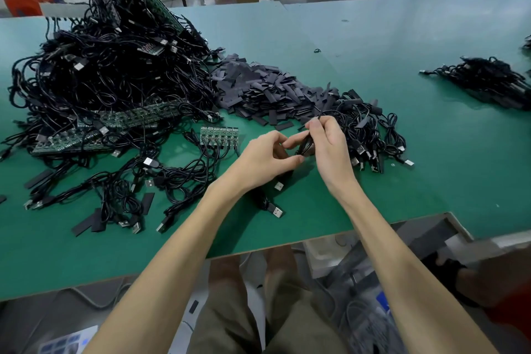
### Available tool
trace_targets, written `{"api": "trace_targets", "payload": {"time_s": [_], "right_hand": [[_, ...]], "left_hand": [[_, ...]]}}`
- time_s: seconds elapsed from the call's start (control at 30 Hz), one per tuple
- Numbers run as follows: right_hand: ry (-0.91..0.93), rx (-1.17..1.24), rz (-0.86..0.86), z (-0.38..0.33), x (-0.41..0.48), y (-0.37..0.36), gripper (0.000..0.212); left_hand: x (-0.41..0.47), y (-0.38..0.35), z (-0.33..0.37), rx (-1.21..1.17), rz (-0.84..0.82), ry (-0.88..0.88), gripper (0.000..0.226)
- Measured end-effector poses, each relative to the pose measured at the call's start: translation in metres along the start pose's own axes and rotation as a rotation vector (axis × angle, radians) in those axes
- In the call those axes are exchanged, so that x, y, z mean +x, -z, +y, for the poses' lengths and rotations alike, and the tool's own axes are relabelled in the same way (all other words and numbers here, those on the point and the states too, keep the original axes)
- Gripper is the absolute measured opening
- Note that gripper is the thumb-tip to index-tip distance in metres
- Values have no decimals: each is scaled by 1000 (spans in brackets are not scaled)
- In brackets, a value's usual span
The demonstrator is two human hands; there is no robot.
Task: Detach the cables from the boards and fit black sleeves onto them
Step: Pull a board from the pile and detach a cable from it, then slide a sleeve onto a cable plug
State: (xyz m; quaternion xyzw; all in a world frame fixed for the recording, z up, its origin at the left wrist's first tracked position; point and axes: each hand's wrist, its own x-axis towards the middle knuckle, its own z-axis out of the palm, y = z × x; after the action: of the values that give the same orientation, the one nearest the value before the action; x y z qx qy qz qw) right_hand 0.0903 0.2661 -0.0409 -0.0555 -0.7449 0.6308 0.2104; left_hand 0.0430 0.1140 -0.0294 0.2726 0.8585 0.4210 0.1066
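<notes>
Both hands meet above the green table (373,46) near its front middle. My left hand (265,158) pinches the end of a black cable (264,198) whose USB plug lies below on the table. My right hand (327,146) holds a black sleeve (305,146) against that cable end, fingers curled round it. A small green board (219,135) with several cables attached lies just left of my hands. A heap of flat black sleeves (258,86) sits behind.
A big tangle of cables and boards (109,66) fills the left of the table. Sleeved cables (370,129) lie right of my hands, another bundle (488,80) at far right. Loose cables (129,190) spread at front left. The table edge runs close to my legs.
</notes>
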Motion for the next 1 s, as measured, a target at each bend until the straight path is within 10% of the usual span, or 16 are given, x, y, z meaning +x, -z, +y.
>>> {"api": "trace_targets", "payload": {"time_s": [0.33,0.73,1.0], "right_hand": [[-31,-214,-78,10,5,-5,18],[-124,-372,-206,9,0,-5,12],[-36,-255,-183,10,1,-8,9]], "left_hand": [[9,30,35,-464,197,-34,17],[58,-17,82,-236,-7,-50,37],[29,29,21,-4,307,-65,33]]}}
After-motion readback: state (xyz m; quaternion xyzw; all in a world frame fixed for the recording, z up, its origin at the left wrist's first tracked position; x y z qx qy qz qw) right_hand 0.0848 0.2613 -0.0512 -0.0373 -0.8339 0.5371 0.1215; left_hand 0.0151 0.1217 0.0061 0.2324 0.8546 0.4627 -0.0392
